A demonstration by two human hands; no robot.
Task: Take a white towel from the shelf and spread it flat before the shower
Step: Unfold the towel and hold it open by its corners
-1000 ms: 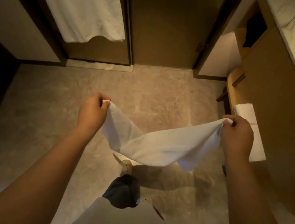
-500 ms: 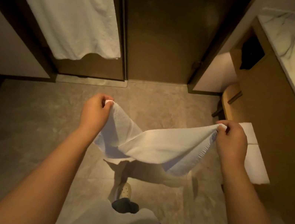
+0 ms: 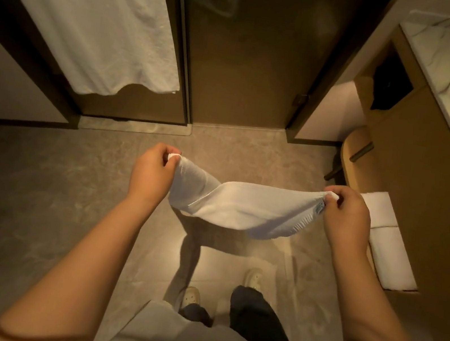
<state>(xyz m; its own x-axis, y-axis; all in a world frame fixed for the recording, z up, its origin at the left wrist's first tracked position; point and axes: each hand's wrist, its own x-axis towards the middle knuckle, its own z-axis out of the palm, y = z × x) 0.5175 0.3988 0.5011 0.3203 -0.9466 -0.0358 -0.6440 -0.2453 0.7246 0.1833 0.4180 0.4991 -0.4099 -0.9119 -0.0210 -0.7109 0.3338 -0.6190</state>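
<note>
Both hands grasping | left hand [image 3: 152, 171], right hand [image 3: 346, 213] pinch white towel [image 3: 244, 209] corners | sagging above floor [image 3: 51, 186]

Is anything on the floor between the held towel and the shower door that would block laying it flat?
Nothing visible. The towel hangs between left hand and right hand, over bare floor up to the shower door.

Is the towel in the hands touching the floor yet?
Apart. The head view shows the towel hanging in the air between both hands, its shadow cast on the floor below.
</note>
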